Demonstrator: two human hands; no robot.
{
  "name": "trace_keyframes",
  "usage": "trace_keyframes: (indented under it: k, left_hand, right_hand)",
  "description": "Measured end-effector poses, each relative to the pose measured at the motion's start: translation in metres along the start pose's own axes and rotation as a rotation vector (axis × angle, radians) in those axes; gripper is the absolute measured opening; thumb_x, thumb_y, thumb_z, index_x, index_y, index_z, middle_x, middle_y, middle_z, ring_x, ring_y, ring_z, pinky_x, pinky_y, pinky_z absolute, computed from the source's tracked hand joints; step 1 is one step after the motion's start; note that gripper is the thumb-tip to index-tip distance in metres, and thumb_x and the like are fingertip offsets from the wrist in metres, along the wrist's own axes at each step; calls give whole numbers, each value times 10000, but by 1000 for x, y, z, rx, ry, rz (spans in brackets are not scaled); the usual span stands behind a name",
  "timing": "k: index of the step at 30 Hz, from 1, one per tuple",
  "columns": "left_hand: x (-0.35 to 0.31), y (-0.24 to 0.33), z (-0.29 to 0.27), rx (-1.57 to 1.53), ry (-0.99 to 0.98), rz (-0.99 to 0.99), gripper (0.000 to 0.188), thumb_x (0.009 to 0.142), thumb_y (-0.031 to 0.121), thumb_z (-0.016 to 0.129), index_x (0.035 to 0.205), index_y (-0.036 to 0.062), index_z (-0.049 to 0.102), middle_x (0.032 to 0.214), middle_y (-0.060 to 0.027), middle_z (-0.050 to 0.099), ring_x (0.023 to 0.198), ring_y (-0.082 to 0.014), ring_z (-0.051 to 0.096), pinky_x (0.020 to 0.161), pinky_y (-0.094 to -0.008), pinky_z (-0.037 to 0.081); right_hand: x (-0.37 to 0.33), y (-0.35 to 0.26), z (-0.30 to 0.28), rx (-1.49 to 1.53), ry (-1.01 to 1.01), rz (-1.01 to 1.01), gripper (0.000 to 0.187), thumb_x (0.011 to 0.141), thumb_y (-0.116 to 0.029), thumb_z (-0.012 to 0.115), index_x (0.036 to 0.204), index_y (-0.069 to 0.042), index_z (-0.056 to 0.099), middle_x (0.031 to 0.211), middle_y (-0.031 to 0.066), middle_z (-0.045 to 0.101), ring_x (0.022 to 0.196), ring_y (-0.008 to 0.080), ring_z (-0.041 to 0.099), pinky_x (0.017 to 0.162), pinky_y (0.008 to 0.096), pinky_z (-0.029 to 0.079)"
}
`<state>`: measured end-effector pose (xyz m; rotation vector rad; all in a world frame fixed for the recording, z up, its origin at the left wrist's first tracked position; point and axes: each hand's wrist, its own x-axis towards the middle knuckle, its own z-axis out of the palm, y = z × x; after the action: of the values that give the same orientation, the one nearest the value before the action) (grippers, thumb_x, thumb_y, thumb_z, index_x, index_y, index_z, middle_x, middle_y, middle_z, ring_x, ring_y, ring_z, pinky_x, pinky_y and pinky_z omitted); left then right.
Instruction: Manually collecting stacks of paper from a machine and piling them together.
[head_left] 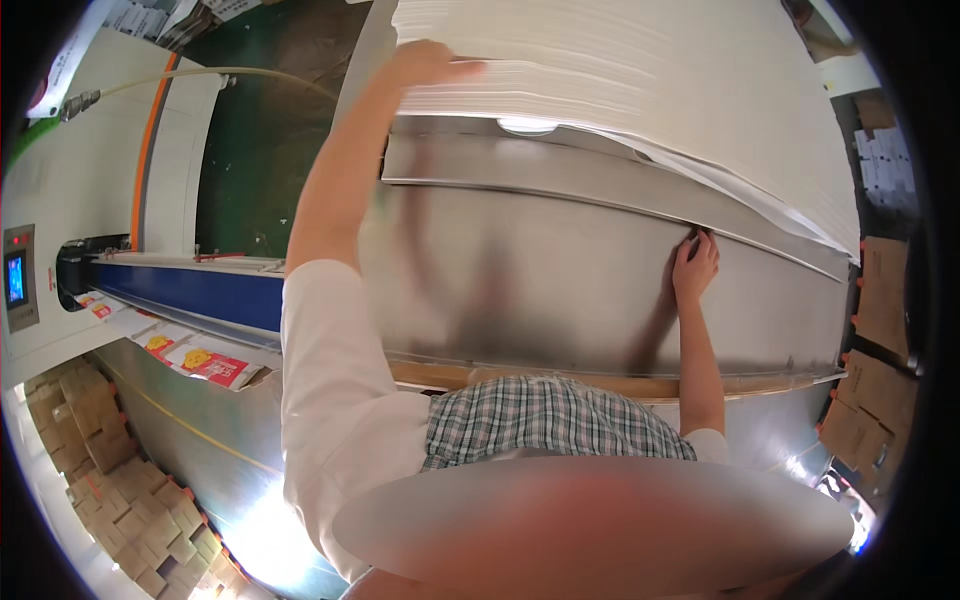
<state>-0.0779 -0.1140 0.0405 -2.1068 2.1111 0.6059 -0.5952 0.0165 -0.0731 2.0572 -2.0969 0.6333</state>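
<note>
Sheets (620, 60) touch the left hand (428, 64), its grip unclear; the right hand (697, 266), half-open, touches a metal ledge (560, 172).

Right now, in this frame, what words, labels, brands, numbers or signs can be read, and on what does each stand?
Nothing reads surely enough to quote.
Red, yellow and white printed sheets, left: lettering too small and blurred.
Blue control-panel screen, far left: characters too small.
White printed packages, right edge: dark marks, too small.
White sheet stack: no print visible on it.
</note>
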Motion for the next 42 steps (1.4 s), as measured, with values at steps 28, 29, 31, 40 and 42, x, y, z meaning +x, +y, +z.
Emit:
trace_keyframes:
  k: [28,29,31,40,42]
  left_hand:
    - [4,143,52,257,152,-88,1018,475,328,802,1339,216,276,1390,-62,297,1272,-309,273,933,-631,237]
    - [6,154,45,306,100,-194,1050,458,295,811,1346,228,253,1396,-68,283,1275,-316,265,923,-667,216]
    - [10,166,44,348,4,-365,1100,457,241,817,1359,235,187,1406,-78,252,1283,-340,232,916,-700,202]
    - [30,158,52,394,-87,-593,1095,459,81,780,1353,257,172,1395,-83,236,1275,-351,218,932,-669,226]
    - [23,114,63,434,-44,-441,1097,450,38,759,1346,275,173,1387,-84,244,1275,-328,229,973,-626,195]
  right_hand:
    - [253,14,20,149,-602,-452,499,857,-527,364,1052,-113,564,1024,109,591,982,281,536,872,452,342]
    - [266,55,14,58,-627,-456,525,834,-552,391,1109,-128,534,1077,105,569,1031,277,511,895,458,326]
    - [283,127,1,-34,-671,-442,568,811,-577,417,1166,-143,504,1129,101,546,1081,272,486,918,465,310]
    - [379,425,-84,-474,-1000,-301,1081,395,-233,834,1327,-200,288,1303,69,389,1192,282,374,942,495,334]
    - [403,493,-72,-554,-1000,-268,1121,333,-158,843,1312,-196,298,1302,86,382,1173,296,390,929,470,366]
